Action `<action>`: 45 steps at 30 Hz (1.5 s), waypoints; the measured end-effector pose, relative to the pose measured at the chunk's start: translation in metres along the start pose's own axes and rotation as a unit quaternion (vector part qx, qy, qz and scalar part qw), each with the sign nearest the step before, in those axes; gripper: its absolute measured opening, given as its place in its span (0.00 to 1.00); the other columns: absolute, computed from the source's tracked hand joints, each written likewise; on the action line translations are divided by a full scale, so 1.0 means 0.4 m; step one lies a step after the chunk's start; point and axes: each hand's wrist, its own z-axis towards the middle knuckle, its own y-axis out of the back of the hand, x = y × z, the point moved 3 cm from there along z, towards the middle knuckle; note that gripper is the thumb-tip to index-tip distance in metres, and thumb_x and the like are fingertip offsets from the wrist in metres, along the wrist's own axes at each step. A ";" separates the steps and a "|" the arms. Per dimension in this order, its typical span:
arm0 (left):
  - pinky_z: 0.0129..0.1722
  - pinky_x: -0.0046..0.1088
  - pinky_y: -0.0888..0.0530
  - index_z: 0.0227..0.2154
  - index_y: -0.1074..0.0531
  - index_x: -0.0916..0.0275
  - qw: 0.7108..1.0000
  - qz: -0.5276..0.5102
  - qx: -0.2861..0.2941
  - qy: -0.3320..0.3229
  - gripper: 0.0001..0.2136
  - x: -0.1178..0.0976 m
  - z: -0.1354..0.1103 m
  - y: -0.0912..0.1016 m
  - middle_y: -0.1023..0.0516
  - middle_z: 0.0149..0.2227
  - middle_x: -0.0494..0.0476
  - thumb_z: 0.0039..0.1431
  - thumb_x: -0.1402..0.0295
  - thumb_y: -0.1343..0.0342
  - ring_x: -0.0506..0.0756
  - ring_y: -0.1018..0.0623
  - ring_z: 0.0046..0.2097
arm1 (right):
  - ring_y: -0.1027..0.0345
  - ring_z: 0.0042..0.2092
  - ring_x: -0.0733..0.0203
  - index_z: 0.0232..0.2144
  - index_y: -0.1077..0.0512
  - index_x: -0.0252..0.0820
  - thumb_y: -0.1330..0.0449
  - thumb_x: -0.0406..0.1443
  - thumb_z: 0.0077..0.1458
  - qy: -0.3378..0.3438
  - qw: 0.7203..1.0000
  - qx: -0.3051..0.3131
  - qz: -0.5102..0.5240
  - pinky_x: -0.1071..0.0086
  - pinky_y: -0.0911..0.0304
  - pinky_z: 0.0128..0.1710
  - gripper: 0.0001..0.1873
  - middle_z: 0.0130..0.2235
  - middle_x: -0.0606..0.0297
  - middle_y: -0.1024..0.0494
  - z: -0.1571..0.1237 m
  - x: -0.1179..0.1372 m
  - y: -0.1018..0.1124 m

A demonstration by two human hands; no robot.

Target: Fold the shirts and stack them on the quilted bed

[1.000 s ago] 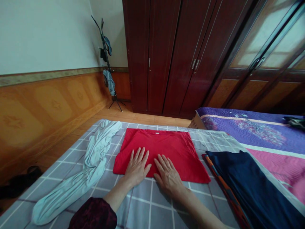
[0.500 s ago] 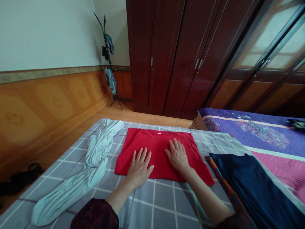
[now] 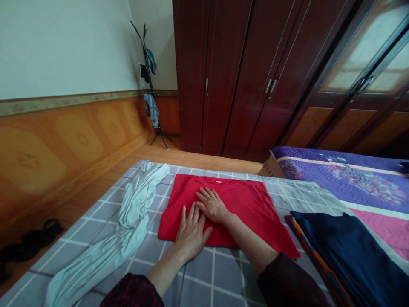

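A red T-shirt (image 3: pixel 246 204), folded into a wide flat shape with a small white neck label at its far edge, lies on the checked bedsheet (image 3: pixel 220 273). My left hand (image 3: pixel 191 232) rests flat on its near left part, fingers spread. Just beyond it, my right hand (image 3: pixel 213 206) lies palm down on the middle of the shirt, its fingers stretched out to the left. The two hands are close together, and the left fingertips are near or touching the right hand. Neither hand grips the cloth.
A rumpled pale green garment (image 3: pixel 132 217) stretches along the bed's left side. To the right lies a stack of folded dark blue clothing (image 3: pixel 345 243). Beyond are a second bed with a purple cover (image 3: pixel 319 164), a dark red wardrobe (image 3: pixel 223 85) and a coat rack (image 3: pixel 150 81).
My right hand has slid left across the red T-shirt, from its right part to beside my left hand. The left hand stays flat in nearly the same place. The view has shifted slightly.
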 end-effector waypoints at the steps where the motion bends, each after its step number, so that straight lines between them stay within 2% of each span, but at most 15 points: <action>1: 0.62 0.55 0.57 0.62 0.45 0.63 1.000 0.000 -0.001 0.001 0.27 0.001 0.000 -0.003 0.49 0.65 0.67 0.65 0.54 0.60 0.63 0.54 0.66 | 0.58 0.65 0.57 0.61 0.43 0.50 0.56 0.50 0.62 0.013 1.000 0.003 0.003 0.61 0.60 0.62 0.28 0.65 0.67 0.47 0.014 0.005 -0.006; 6: 0.61 0.57 0.56 0.64 0.51 0.59 1.000 -0.014 -0.003 -0.001 0.28 0.005 0.001 -0.005 0.54 0.66 0.65 0.64 0.53 0.60 0.64 0.56 0.67 | 0.59 0.65 0.47 0.61 0.44 0.37 0.58 0.49 0.62 -0.021 1.000 -0.011 -0.007 0.51 0.61 0.61 0.32 0.64 0.52 0.47 0.067 -0.039 -0.007; 11: 0.61 0.58 0.56 0.63 0.50 0.59 1.000 -0.029 -0.001 0.001 0.29 0.003 0.001 0.006 0.53 0.66 0.66 0.64 0.52 0.60 0.64 0.55 0.67 | 0.59 0.65 0.52 0.62 0.46 0.44 0.60 0.53 0.61 -0.019 1.000 -0.007 -0.016 0.55 0.63 0.61 0.33 0.65 0.59 0.48 0.079 -0.052 -0.016; 14: 0.61 0.58 0.56 0.63 0.49 0.59 0.999 -0.032 0.006 0.004 0.29 0.002 -0.001 0.013 0.54 0.66 0.66 0.64 0.52 0.61 0.64 0.55 0.67 | 0.57 0.64 0.50 0.62 0.47 0.41 0.60 0.52 0.62 -0.072 0.997 -0.007 -0.033 0.55 0.61 0.61 0.33 0.64 0.56 0.46 0.063 -0.135 0.001; 17: 0.61 0.57 0.56 0.63 0.50 0.59 0.999 -0.035 0.002 0.005 0.29 0.001 -0.002 0.015 0.55 0.66 0.65 0.64 0.51 0.61 0.64 0.56 0.67 | 0.54 0.63 0.47 0.61 0.45 0.36 0.60 0.49 0.63 -0.149 0.987 -0.014 -0.058 0.51 0.60 0.59 0.31 0.63 0.50 0.44 0.021 -0.240 0.034; 19: 0.61 0.58 0.57 0.64 0.50 0.59 0.999 -0.040 0.002 0.006 0.29 0.002 -0.002 0.014 0.55 0.66 0.66 0.64 0.51 0.62 0.64 0.57 0.67 | 0.54 0.63 0.42 0.60 0.45 0.29 0.60 0.47 0.63 -0.192 0.978 -0.027 -0.075 0.46 0.60 0.58 0.32 0.62 0.43 0.45 -0.014 -0.276 0.050; 21: 0.61 0.58 0.57 0.64 0.50 0.60 0.999 -0.045 0.003 0.006 0.29 0.003 -0.002 0.012 0.56 0.66 0.66 0.64 0.51 0.61 0.64 0.57 0.67 | 0.58 0.63 0.39 0.61 0.47 0.24 0.60 0.47 0.63 -0.209 0.973 -0.040 -0.087 0.45 0.62 0.58 0.34 0.63 0.38 0.49 -0.049 -0.268 0.052; 22: 0.61 0.58 0.57 0.64 0.50 0.60 0.999 -0.045 0.002 0.005 0.29 0.003 -0.001 0.011 0.56 0.66 0.67 0.64 0.51 0.61 0.64 0.57 0.67 | 0.60 0.64 0.40 0.61 0.49 0.25 0.59 0.47 0.63 -0.201 0.975 -0.042 -0.090 0.46 0.63 0.59 0.34 0.64 0.39 0.51 -0.066 -0.253 0.047; 26: 0.61 0.58 0.57 0.64 0.50 0.59 0.999 -0.044 -0.009 0.001 0.29 0.006 -0.002 0.008 0.55 0.66 0.66 0.63 0.52 0.59 0.65 0.56 0.67 | 0.60 0.65 0.53 0.62 0.46 0.44 0.55 0.51 0.60 -0.141 0.986 -0.021 -0.089 0.59 0.61 0.62 0.32 0.65 0.61 0.48 -0.126 -0.205 0.027; 27: 0.61 0.58 0.57 0.64 0.50 0.59 0.999 -0.043 -0.012 0.000 0.29 0.007 -0.002 0.008 0.55 0.66 0.65 0.63 0.52 0.59 0.65 0.56 0.67 | 0.59 0.65 0.53 0.61 0.45 0.43 0.56 0.51 0.61 -0.148 0.984 -0.019 -0.092 0.59 0.60 0.61 0.31 0.64 0.60 0.47 -0.140 -0.213 0.030; 32: 0.61 0.57 0.57 0.63 0.50 0.60 0.999 -0.042 -0.010 0.000 0.29 0.009 -0.004 0.002 0.53 0.66 0.66 0.63 0.52 0.61 0.64 0.55 0.66 | 0.48 0.61 0.41 0.59 0.42 0.28 0.57 0.45 0.62 -0.248 0.961 -0.033 -0.119 0.49 0.52 0.56 0.30 0.61 0.42 0.43 -0.209 -0.296 0.074; 35: 0.61 0.57 0.56 0.63 0.50 0.59 0.999 -0.042 -0.015 0.001 0.29 0.006 -0.005 0.004 0.52 0.66 0.66 0.63 0.52 0.60 0.64 0.54 0.66 | 0.42 0.57 0.44 0.56 0.38 0.30 0.54 0.43 0.61 -0.247 0.961 -0.014 -0.121 0.54 0.46 0.54 0.28 0.59 0.43 0.39 -0.264 -0.289 0.077; 38: 0.61 0.56 0.55 0.63 0.49 0.59 0.999 -0.044 -0.016 -0.004 0.30 0.009 -0.001 0.011 0.51 0.66 0.65 0.62 0.51 0.59 0.64 0.54 0.66 | 0.43 0.58 0.45 0.56 0.37 0.31 0.53 0.43 0.59 -0.246 0.961 -0.002 -0.125 0.56 0.45 0.54 0.28 0.60 0.44 0.40 -0.337 -0.259 0.064; 41: 0.61 0.55 0.54 0.63 0.49 0.61 0.999 -0.036 -0.003 0.008 0.33 0.042 0.009 0.022 0.50 0.65 0.65 0.60 0.47 0.58 0.65 0.52 0.66 | 0.43 0.58 0.44 0.56 0.38 0.29 0.55 0.43 0.59 -0.274 0.951 -0.009 -0.140 0.55 0.43 0.52 0.29 0.59 0.44 0.38 -0.414 -0.251 0.057; 45: 0.61 0.55 0.53 0.62 0.47 0.64 0.996 0.002 0.000 0.084 0.33 0.140 0.023 0.036 0.49 0.65 0.67 0.60 0.47 0.58 0.66 0.50 0.65 | 0.40 0.56 0.43 0.56 0.40 0.25 0.58 0.43 0.59 -0.280 0.947 -0.028 -0.152 0.55 0.41 0.51 0.31 0.55 0.44 0.33 -0.484 -0.264 0.063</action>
